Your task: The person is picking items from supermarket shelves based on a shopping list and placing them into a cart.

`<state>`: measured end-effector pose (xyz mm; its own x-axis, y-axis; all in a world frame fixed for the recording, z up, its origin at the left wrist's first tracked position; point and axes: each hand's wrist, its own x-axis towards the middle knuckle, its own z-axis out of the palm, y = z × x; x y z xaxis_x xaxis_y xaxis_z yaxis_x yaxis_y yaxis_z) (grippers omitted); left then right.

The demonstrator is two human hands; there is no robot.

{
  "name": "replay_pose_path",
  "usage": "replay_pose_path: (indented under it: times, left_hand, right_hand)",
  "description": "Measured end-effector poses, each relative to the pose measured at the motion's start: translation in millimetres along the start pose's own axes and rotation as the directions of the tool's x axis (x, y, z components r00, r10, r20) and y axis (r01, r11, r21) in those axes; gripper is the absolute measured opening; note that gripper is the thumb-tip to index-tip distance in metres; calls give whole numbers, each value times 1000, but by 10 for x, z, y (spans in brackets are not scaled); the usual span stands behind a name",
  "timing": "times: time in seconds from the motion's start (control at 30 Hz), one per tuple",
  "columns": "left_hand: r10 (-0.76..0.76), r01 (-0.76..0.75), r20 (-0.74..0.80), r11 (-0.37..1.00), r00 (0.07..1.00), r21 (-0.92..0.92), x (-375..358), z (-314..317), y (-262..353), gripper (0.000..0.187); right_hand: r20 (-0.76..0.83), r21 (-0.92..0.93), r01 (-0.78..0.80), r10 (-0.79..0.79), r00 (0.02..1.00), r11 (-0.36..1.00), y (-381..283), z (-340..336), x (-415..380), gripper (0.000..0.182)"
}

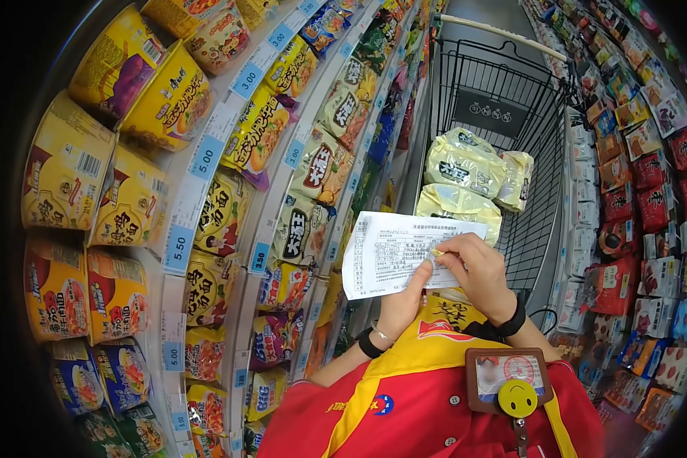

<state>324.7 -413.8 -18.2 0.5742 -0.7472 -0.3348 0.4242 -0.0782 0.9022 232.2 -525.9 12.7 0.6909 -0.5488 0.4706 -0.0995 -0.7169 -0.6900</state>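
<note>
A white printed sheet (374, 263) with handwriting is held in front of my chest, over the near end of a shopping cart. My left hand (406, 298) pinches the sheet's lower edge, thumb on top. At the sheet's right side, my right hand (477, 275) has its fingers pressed together near a small yellowish thing, too small to name. Beyond the sheet, pale yellow noodle packs (466, 164) lie in the black wire cart (538, 99).
On the left, shelves carry noodle tubs (69, 168) and noodle packs (313, 168) above blue price tags (206, 156). Packaged snacks (649, 168) fill the right-hand shelves. The cart stands between both shelf rows, its pale handle (504, 34) at the far end.
</note>
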Motion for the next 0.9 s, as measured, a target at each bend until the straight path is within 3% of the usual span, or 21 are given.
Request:
replay_pose_path:
  times: [0.07,0.17,0.27,0.37,0.47,0.57,0.77,0.9]
  left_hand:
    - [167,-165,-19,983,986,78,12,20,-50,25]
    - [0,0,-1,999,1000,47,6,-20,-17,28]
    - [25,-25,-9,998,1000,-50,35,-29,-57,26]
    - [-37,37,-21,999,999,-18,23,-38,-17,26]
    - [20,-21,-20,999,1000,-25,34,-49,-56,26]
    - [-108,108,-18,994,994,-29,-8,-46,11,25]
    - [-47,47,-39,999,998,-10,1,-25,-9,24]
    - [-48,46,-27,997,999,-69,1,-14,-49,23]
  right_hand:
    - [-5,-13,12,-12,1000,1000,-2,13,0,16]
    - [-38,-28,53,-54,998,998,25,56,11,15]
    - [-10,-42,33,-34,999,999,4,69,41,14]
    - [-30,-59,-8,6,1000,998,-14,95,70,14]
    - [-8,-34,8,-9,1000,999,14,107,69,13]
    - [16,-44,69,-69,998,997,35,103,46,14]
    - [-35,-50,56,-57,998,997,20,118,112,14]
    - [12,-68,75,-74,997,995,21,80,75,13]
